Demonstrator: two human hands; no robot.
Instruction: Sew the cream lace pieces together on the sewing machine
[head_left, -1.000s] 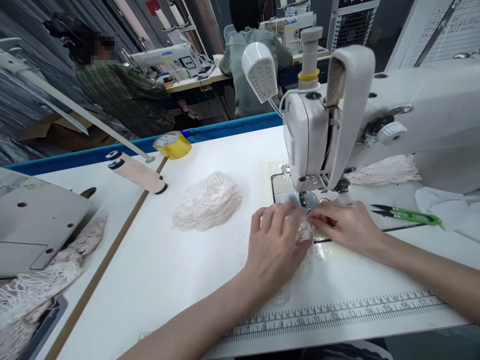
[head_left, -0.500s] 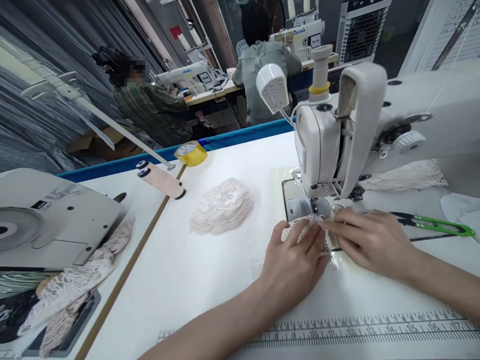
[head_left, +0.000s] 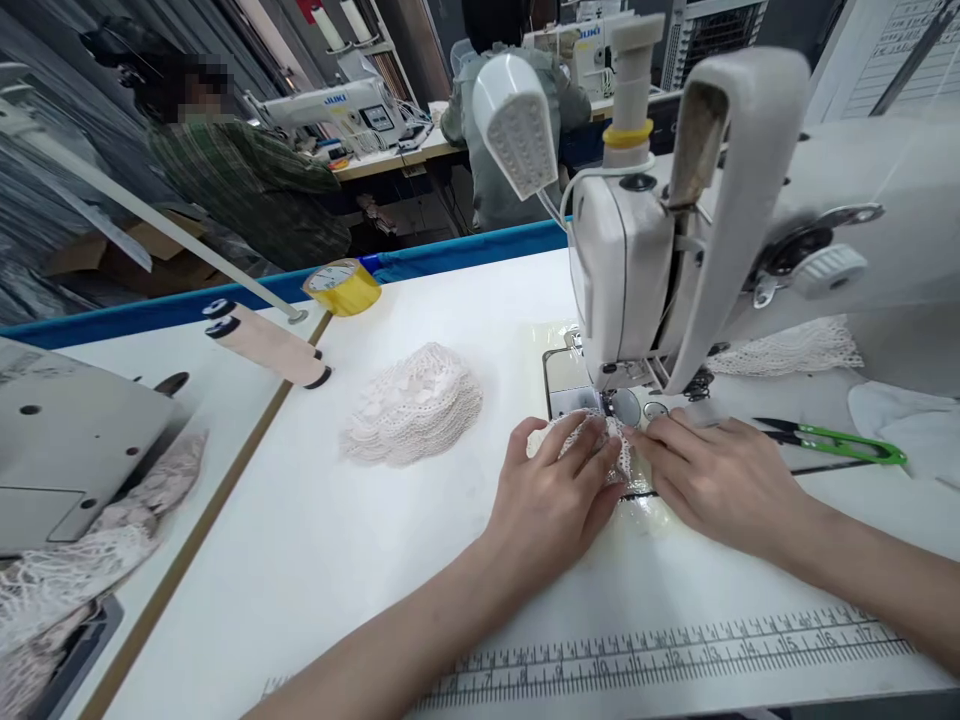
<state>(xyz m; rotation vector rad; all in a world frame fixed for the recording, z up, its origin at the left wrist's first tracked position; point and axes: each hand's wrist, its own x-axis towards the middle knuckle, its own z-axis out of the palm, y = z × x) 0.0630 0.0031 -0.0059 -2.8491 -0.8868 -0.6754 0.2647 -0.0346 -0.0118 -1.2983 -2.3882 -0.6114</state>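
Observation:
A white lace piece [head_left: 624,455] lies under the needle area of a white sewing machine [head_left: 619,275]. My left hand [head_left: 559,485] rests over the lace with bent fingers pressing it down, hiding much of it. My right hand [head_left: 724,485] is closed at the lace's right edge, close to the presser foot; its fingertips are partly hidden. Right of that hand lie thread snips [head_left: 840,443] with a green handle. A stack of white lace pieces [head_left: 416,405] sits on the table to the left of my hands.
Pink thread cones [head_left: 266,345] and a yellow tape roll [head_left: 343,287] are at the back left. More lace [head_left: 787,348] lies behind the machine arm. A printed ruler [head_left: 600,665] runs along the front edge. Two people sit at machines beyond the blue edge [head_left: 465,245].
The view has shifted, so the table items appear farther left and the machine head larger. Both hands remain at the lace by the needle, with a slightly wider gap between their fingertips.

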